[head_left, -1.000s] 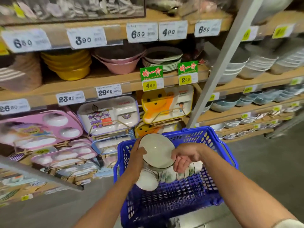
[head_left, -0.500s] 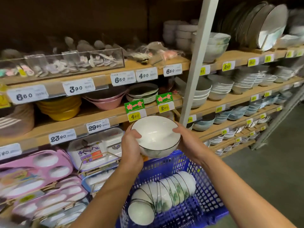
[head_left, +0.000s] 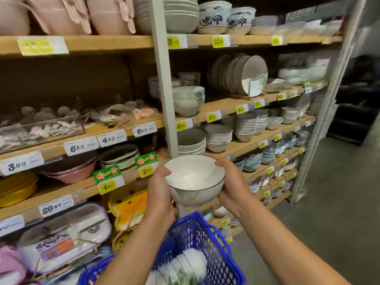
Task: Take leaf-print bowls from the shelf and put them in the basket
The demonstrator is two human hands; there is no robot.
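Note:
A white leaf-print bowl (head_left: 193, 179) with a thin dark rim is held upright in mid-air, in front of the shelves. My left hand (head_left: 160, 194) grips its left side with the thumb over the rim. My right hand (head_left: 232, 186) grips its right side the same way. Below the bowl stands the blue plastic basket (head_left: 218, 251), with a row of several leaf-print bowls (head_left: 185, 268) lying on their sides in it. Two stacked leaf-print bowls (head_left: 188, 100) remain on the wooden shelf (head_left: 224, 108) just right of the grey upright post.
A grey upright post (head_left: 164, 83) divides the shelving. Stacks of bowls (head_left: 246, 126) and leaning plates (head_left: 244, 75) fill the right bays. Pink bowls, yellow bowls and boxed children's trays (head_left: 61, 241) crowd the left. Grey floor (head_left: 329, 202) lies open to the right.
Both hands lifted one bowl out of the basket and raised it toward the shelves. My view swung up and to the right, so the basket now sits low in frame.

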